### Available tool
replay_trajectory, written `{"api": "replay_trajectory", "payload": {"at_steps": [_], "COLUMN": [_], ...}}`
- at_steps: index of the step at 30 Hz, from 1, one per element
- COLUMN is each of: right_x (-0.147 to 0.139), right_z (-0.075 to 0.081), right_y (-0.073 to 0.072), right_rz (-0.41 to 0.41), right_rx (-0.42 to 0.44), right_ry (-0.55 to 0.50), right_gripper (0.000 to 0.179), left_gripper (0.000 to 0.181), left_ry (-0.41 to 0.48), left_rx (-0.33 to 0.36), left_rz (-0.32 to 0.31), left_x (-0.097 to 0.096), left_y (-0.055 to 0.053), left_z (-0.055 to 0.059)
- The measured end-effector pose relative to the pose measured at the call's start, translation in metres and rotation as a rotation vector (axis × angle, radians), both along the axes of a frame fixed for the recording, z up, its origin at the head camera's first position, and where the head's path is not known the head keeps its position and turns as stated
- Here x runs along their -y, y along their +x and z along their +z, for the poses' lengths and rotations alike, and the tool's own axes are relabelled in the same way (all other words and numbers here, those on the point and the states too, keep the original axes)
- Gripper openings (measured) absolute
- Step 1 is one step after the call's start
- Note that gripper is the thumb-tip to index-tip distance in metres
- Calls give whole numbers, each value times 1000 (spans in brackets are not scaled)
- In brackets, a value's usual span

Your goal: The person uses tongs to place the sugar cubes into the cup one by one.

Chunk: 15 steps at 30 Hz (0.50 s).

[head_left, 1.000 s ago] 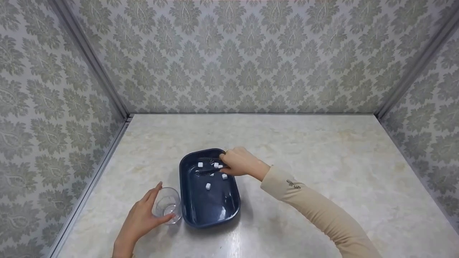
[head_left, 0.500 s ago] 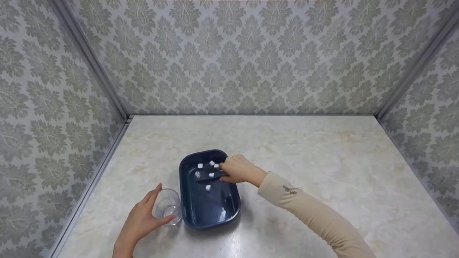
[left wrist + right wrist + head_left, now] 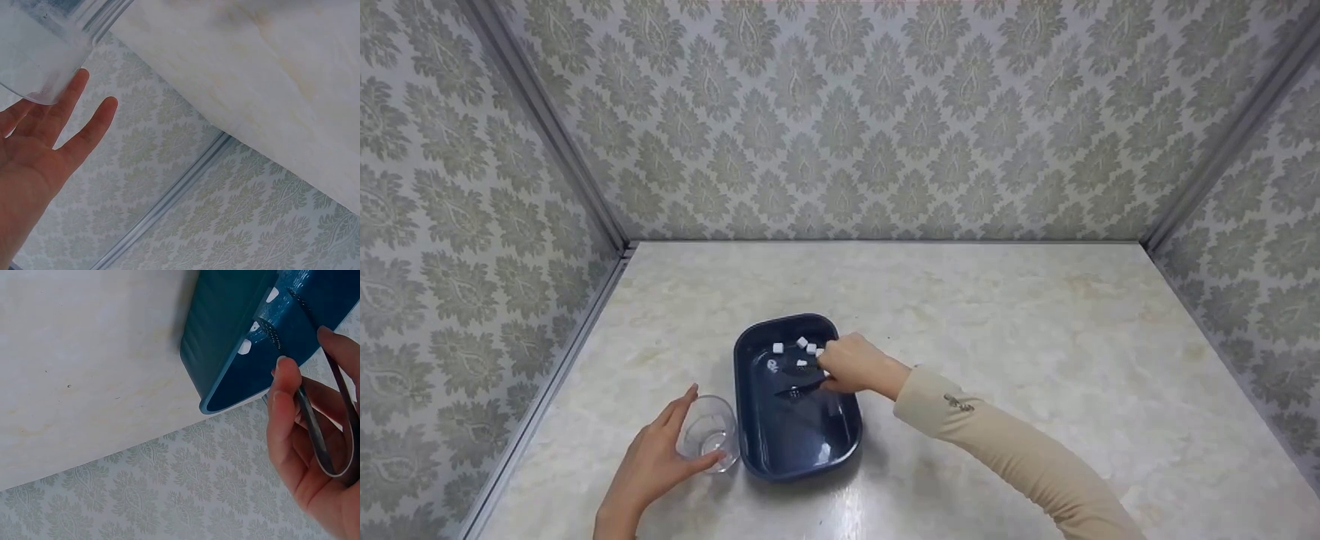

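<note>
My left hand holds a clear drinking glass between thumb and fingers, just left of a dark blue rectangular tray. The left wrist view shows the glass against several fingers. Over the tray's right rim, my right hand grips dark metal tongs. Their perforated ends reach down into the tray, spread apart, and the lower one partly covers a white cube. Several small white cubes lie toward the tray's far end. In the right wrist view, fingers and thumb squeeze the two arms of the tongs.
The tray and glass stand on a pale marbled table. Patterned panels close off the back and both sides, with grey metal strips at the corners.
My right hand has moved slightly toward me, bringing the tongs from the far cubes to the nearest one. Some cubes there have shifted. My left hand and the glass have stayed put.
</note>
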State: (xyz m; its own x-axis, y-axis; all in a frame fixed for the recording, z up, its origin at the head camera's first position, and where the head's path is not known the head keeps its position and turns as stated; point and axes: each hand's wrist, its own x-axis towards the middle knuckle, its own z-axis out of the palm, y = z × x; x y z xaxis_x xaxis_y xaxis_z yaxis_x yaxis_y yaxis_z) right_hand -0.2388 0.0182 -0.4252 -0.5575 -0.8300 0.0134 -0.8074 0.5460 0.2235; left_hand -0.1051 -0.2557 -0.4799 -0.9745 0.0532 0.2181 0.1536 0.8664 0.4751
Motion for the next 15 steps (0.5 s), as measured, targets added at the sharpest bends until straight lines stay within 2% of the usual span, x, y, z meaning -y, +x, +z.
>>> {"api": "replay_trajectory", "payload": {"at_steps": [9,15], "right_x": [2,3], "right_z": [3,3], "right_y": [7,8], "right_rz": [43,72], "right_rx": [-95,-113], "right_ry": [48,57], "right_gripper": [23,21], "left_gripper": [95,95], "left_ry": [-11,-10], "left_rx": [2,17], "left_rz": [0,4], "left_x": [0,1], "left_y": [0,0], "left_z": [1,0]}}
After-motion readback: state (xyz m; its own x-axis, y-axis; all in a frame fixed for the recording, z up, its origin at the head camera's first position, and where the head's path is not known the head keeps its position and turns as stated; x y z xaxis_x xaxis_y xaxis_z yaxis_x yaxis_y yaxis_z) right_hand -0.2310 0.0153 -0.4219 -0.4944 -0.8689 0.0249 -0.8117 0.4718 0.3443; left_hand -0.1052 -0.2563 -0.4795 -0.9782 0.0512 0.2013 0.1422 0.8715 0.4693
